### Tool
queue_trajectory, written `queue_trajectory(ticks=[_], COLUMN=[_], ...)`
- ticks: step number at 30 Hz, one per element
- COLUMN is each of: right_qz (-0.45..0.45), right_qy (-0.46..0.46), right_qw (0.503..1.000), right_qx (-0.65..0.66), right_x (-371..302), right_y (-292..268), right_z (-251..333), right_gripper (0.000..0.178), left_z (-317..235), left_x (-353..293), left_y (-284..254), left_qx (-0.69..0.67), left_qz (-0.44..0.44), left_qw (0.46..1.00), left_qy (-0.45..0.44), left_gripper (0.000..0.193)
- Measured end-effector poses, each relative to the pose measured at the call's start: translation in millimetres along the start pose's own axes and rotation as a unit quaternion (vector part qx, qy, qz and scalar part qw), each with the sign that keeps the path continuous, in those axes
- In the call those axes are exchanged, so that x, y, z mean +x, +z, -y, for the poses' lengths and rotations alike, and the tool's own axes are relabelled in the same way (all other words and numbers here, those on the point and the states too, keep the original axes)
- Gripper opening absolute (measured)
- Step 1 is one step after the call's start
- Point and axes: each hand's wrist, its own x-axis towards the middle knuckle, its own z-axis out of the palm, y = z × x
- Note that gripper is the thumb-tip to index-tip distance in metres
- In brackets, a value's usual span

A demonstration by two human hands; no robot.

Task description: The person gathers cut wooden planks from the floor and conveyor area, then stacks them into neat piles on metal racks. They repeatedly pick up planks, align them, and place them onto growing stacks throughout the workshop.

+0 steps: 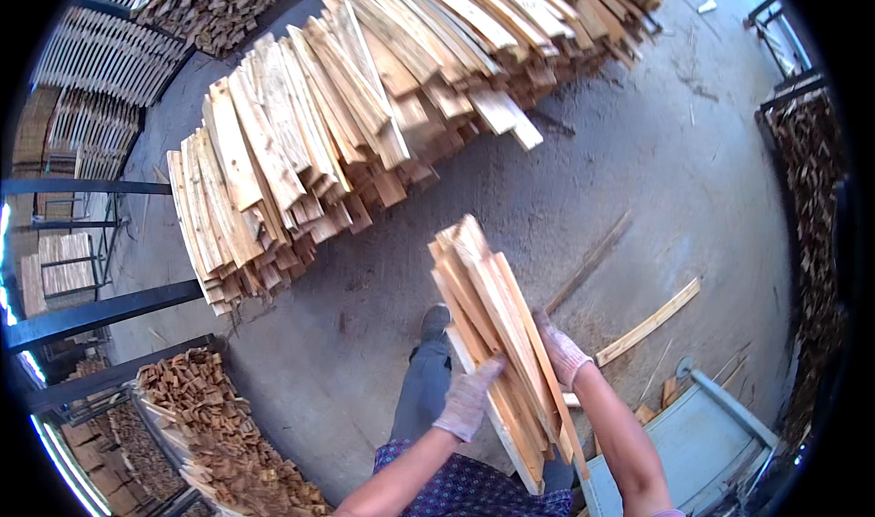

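Between my two gloved hands is a bundle of several wooden slats [497,325], held lengthwise in front of my body. My left hand [469,397] grips its left side, with the thumb laid over the slats. My right hand [560,348] presses against the right side of the bundle, higher up; its fingers are partly hidden behind the wood. The far ends of the slats are uneven. Beyond the bundle stands a large stack of similar slats [301,152], layered loosely with their ends jutting out.
A pale blue metal cart or table [684,453] stands at the lower right. Loose slats [649,321] lie on the concrete floor [674,207]. Dark metal bars [109,316] reach in from the left, above a bin of short wood pieces [219,426]. Stacked wood [811,225] lines the right.
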Motion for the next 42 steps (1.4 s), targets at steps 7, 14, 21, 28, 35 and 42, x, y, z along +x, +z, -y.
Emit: queue_trajectory(ticks=[7,14,21,28,35,42], right_qz=[0.071,-0.071,-0.283,-0.301,-0.524,-0.197], right_qy=[-0.128,-0.283,-0.354,-0.415,-0.44,-0.337], right_qw=[0.979,0.903,0.585,0.666,0.608,0.908], right_qx=[-0.146,-0.316,-0.672,-0.543,-0.402,0.149], right_x=[-41,-27,141,176,236,234], right_y=[139,266,291,236,200,205], right_z=[265,510,429,390,243,262], right_gripper=[0.115,0.098,0.095,0.101,0.051,0.07], left_z=[-273,-515,-423,-408,-399,-447], left_x=[6,97,255,260,284,341], left_y=[-52,-145,-270,-239,-239,-338], left_qx=[-0.108,0.042,0.59,0.687,0.751,0.882], left_qz=[0.062,-0.038,-0.405,-0.378,-0.446,-0.359], left_qw=[0.989,0.972,0.62,0.544,0.387,0.155], left_qy=[0.075,0.227,0.322,0.299,0.296,0.261], left_gripper=[0.074,0.09,0.112,0.098,0.084,0.048])
